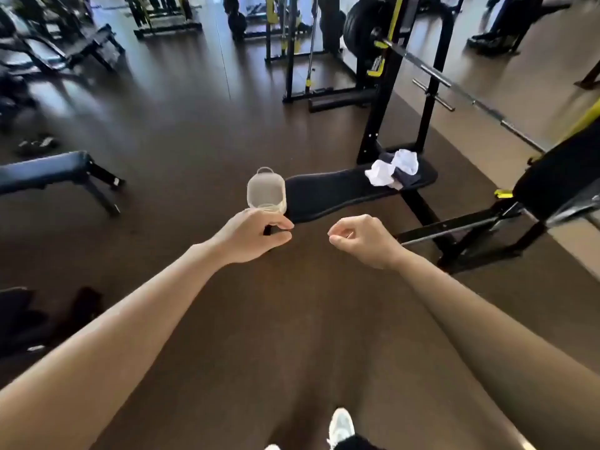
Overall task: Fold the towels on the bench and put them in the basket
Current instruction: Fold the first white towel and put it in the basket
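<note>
Head view: you stand on the dark floor short of the bench, with both bare arms stretched forward.
Left hand: your left hand has fingers and thumb curled at the near lower edge of the translucent whitish plastic basket. The basket rises just beyond the knuckles, its loop handle on the far side. The fingers hide the contact itself; judged a grip, since the basket sits clear of the floor.
Right hand: your right hand is curled into a loose fist, thumb against forefinger, holding nothing. It is level with the left hand and apart from it.
Towels: the crumpled white and dark grey towels lie in one heap, well beyond the right hand and off to its right. They sit at the far end of the black padded flat bench, unfolded.
Bench: its near end lies just right of the basket, beyond the gap between your hands.
Why so held (judgement): the left hand carries the basket so it arrives beside the towels, and the right stays free for the first pick-up. The bare near pad would serve for folding.
Progress: nothing is folded, and no towel shows through the basket wall.
Writing: none is legible. The yellow plate on the black steel rack is too blurred to read.
</note>
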Action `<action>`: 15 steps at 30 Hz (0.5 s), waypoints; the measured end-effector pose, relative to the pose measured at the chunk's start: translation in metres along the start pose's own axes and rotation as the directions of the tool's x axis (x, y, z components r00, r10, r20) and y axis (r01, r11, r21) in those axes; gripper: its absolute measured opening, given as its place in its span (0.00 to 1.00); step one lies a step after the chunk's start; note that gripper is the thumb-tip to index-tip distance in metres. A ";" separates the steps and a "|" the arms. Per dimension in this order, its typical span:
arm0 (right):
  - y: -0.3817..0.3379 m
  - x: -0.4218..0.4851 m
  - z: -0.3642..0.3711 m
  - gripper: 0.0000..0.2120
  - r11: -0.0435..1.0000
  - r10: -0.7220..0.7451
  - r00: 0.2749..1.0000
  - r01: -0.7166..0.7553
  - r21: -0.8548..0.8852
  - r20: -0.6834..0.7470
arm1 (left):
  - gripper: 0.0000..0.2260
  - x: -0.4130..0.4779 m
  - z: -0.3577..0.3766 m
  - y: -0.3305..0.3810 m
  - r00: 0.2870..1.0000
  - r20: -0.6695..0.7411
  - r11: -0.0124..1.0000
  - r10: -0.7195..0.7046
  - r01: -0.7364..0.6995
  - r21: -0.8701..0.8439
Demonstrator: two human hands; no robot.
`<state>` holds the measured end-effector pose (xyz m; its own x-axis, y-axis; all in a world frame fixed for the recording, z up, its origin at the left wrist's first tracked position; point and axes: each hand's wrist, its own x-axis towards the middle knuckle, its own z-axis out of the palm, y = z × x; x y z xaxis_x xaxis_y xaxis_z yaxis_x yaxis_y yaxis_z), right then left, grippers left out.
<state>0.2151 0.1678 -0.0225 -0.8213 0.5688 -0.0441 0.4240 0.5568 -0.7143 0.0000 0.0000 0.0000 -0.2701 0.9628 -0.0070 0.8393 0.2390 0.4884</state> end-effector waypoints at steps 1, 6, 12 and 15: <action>0.016 -0.003 0.007 0.06 0.999 0.037 0.999 -0.038 0.021 0.035 | 0.12 0.000 0.016 0.000 0.999 0.037 0.999 -0.038 0.039 -0.032; 0.090 -0.025 0.041 0.05 0.977 0.196 0.967 -0.207 0.054 0.161 | 0.10 -0.003 0.104 -0.005 0.971 0.147 0.954 -0.188 0.216 -0.209; 0.157 -0.034 0.067 0.05 0.937 0.312 0.918 -0.340 0.079 0.246 | 0.09 -0.002 0.178 -0.002 0.931 0.229 0.903 -0.284 0.340 -0.264; 0.175 -0.029 0.071 0.04 0.916 0.345 0.898 -0.385 0.111 0.273 | 0.09 0.003 0.195 -0.001 0.915 0.227 0.870 -0.333 0.392 -0.301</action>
<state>0.2860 0.2052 -0.1959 -0.6958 0.5376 -0.4763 0.6625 0.2241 -0.7148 0.0905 0.0278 -0.1707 -0.4197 0.8299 -0.3676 0.4822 0.5469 0.6844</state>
